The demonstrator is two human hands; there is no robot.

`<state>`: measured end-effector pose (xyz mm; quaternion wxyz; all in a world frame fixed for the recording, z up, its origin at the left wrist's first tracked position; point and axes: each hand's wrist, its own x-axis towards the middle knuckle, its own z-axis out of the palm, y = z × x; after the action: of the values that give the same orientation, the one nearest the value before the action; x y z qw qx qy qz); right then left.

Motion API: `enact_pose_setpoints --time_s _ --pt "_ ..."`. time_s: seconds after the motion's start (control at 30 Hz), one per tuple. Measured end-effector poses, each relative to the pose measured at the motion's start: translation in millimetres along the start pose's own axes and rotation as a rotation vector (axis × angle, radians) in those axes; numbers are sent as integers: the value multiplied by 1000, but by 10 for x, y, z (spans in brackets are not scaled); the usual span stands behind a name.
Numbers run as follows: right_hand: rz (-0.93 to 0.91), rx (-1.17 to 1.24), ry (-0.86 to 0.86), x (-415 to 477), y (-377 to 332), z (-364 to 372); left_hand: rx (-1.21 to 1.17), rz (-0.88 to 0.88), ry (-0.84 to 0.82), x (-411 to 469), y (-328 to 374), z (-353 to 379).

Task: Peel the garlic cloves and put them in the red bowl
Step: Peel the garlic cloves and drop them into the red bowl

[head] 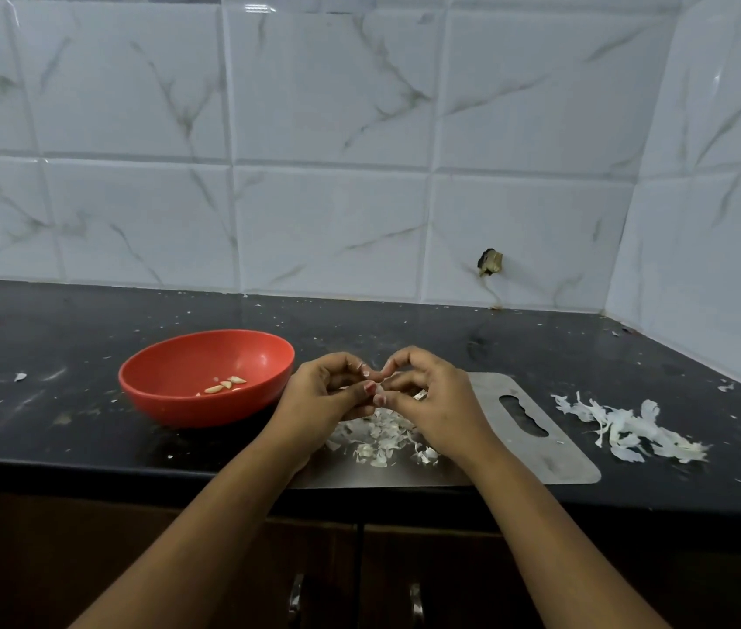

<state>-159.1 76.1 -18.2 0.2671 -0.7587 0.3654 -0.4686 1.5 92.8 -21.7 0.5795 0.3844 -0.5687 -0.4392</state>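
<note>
**Both hands pinch a clove we hardly see**

Nearest to us, two cabinet handles (296,594) are dim and cut off by the lower edge. Above them our left hand (323,394) and right hand (429,404) meet with curled fingers and pinch one garlic clove (345,388), which is almost fully hidden. Below the hands, peels (382,440) lie on a steel cutting board (541,451). To the left stands the red bowl (169,404), which holds a few peeled cloves (225,384). The black counter (404,329) is speckled, and behind it is a marbled tile wall (336,129).

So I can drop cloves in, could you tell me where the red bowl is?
In the head view, the round red plastic bowl sits on the black countertop, left of the left hand and the steel cutting board.
</note>
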Motion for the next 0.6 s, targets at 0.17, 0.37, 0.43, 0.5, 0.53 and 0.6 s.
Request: enact_pose_setpoints --time_s 0.17,0.37,0.43,0.5,0.53,0.6 --pt "-25 -10 58 -10 21 8 17 3 0 -3 -4 19" --pt "-80 -53 116 -16 41 27 57 19 13 -17 -5 15" --pt "-91 -79 120 -15 53 29 74 27 21 -20 -3 18" --pt "-109 -95 131 -16 55 30 87 41 42 -16 -2 20" --pt "-119 -103 137 -21 57 31 91 44 58 -16 -4 19" --pt "-133 -110 140 -20 52 32 94 44 84 -10 -7 14"
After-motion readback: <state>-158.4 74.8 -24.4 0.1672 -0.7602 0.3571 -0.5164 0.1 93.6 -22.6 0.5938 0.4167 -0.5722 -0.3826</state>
